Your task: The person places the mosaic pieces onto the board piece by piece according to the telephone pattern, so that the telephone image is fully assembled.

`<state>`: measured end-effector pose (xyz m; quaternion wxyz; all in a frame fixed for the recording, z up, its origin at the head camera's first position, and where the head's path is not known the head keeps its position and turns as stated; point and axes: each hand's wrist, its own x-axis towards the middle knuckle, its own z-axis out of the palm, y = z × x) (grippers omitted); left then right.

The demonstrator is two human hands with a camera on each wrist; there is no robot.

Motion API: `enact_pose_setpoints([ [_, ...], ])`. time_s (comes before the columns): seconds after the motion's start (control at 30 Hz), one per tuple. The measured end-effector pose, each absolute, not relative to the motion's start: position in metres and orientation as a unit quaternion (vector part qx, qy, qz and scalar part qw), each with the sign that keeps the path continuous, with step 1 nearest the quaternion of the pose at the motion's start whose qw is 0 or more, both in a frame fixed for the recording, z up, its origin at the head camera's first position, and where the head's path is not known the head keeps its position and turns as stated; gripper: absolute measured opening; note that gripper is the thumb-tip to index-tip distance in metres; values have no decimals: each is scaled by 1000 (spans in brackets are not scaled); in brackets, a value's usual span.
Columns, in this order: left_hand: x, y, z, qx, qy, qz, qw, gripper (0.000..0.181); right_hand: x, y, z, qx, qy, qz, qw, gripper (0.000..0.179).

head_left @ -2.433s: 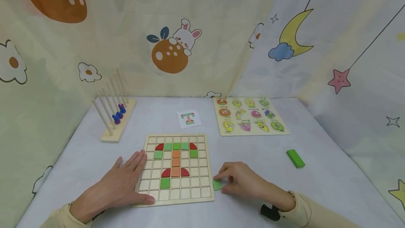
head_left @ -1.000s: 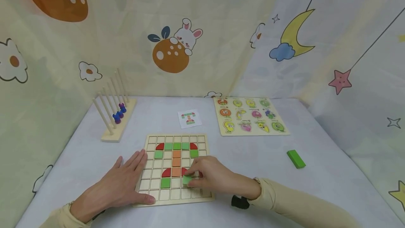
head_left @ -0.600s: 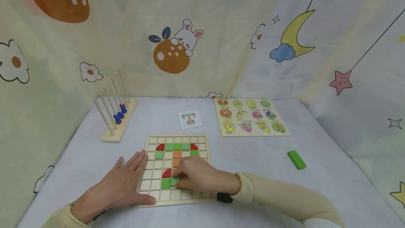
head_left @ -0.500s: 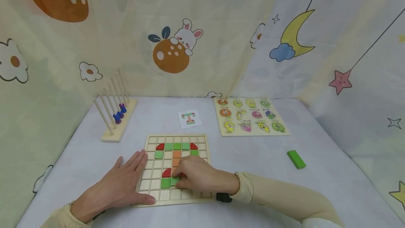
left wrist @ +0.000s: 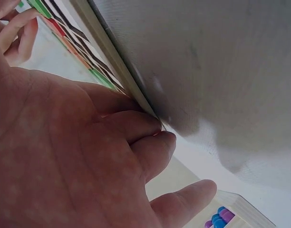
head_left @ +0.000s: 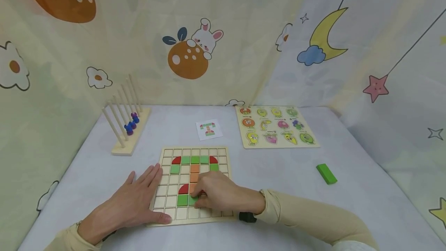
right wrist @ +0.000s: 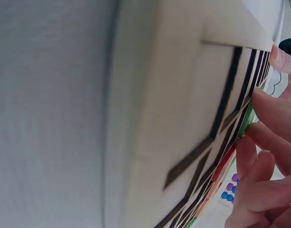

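My left hand [head_left: 134, 204] lies flat along the left side of a wooden grid board [head_left: 170, 202], fingers extended, thumb over its near left corner. On the board, red quarter-round tiles [head_left: 183, 189] and green and orange square tiles [head_left: 194, 168] form a T-like figure. My right hand [head_left: 223, 193] pinches a light green square tile [head_left: 192, 200] between thumb and fingers, down at the grid, right of a green tile [head_left: 182, 200]. That hand covers part of the figure's lower right. In the right wrist view, its fingertips [right wrist: 247, 130] meet at a green tile.
A pattern card [head_left: 209, 129] lies behind the board. Back right is a fruit puzzle board [head_left: 280, 127]; back left, a peg stand [head_left: 122, 151] with blue and purple beads. A green block [head_left: 326, 174] lies to the right.
My right hand has picked up the light green tile from beside the board and carried it left onto the grid, into the lower row. The left hand has stayed in place.
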<state>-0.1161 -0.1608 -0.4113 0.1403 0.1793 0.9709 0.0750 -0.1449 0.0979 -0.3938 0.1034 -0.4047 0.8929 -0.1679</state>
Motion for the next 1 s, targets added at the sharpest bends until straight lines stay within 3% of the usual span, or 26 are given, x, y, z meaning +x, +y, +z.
enact_pose_setpoints([
  [0.63, -117, -161, -411, 179, 971, 77, 141, 145, -147, 98, -397, -415, 889, -170, 94, 25],
  [1.0, -116, -161, -412, 184, 970, 79, 140, 144, -146, 114, -389, -393, 889, -207, 117, 31],
])
